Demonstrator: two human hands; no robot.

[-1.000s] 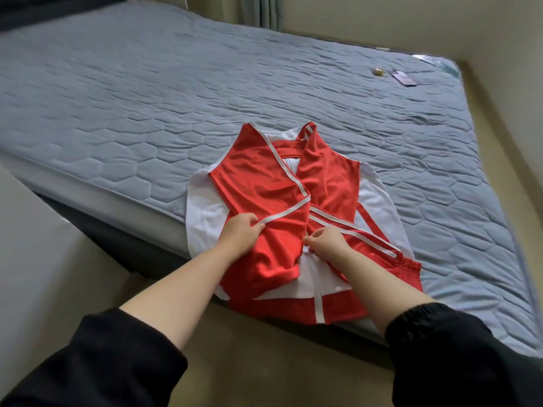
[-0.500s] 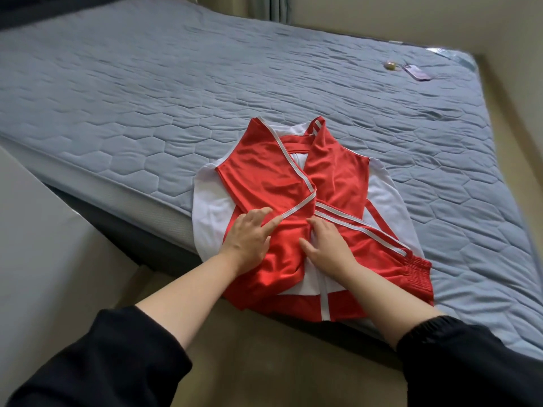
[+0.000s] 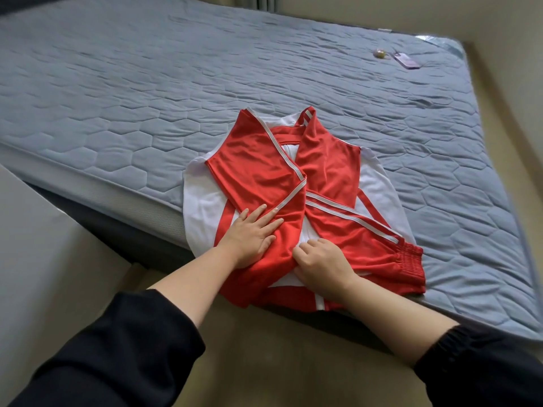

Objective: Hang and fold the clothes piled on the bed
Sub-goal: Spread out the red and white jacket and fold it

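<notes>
- Soft, even daylight fills the room, with no harsh glare anywhere.
- The far right corner of the bed cover (image 3: 437, 42) catches a pale sheen, so the light seems to come from the curtain (image 3: 266, 1) side.
- Faint, soft shadows sit under the left hand (image 3: 249, 236) and right hand (image 3: 323, 264) on the red jacket (image 3: 258, 171).
- The black sleeves (image 3: 117, 348) lose nearly all detail.
- Bed edges bow near the borders, and the distant phone (image 3: 407, 61) looks soft.

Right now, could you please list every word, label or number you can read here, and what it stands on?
None can be read.
The red and white jacket shows only plain white stripes, no lettering.
The phone far off on the bed is too small to show any print.
</notes>
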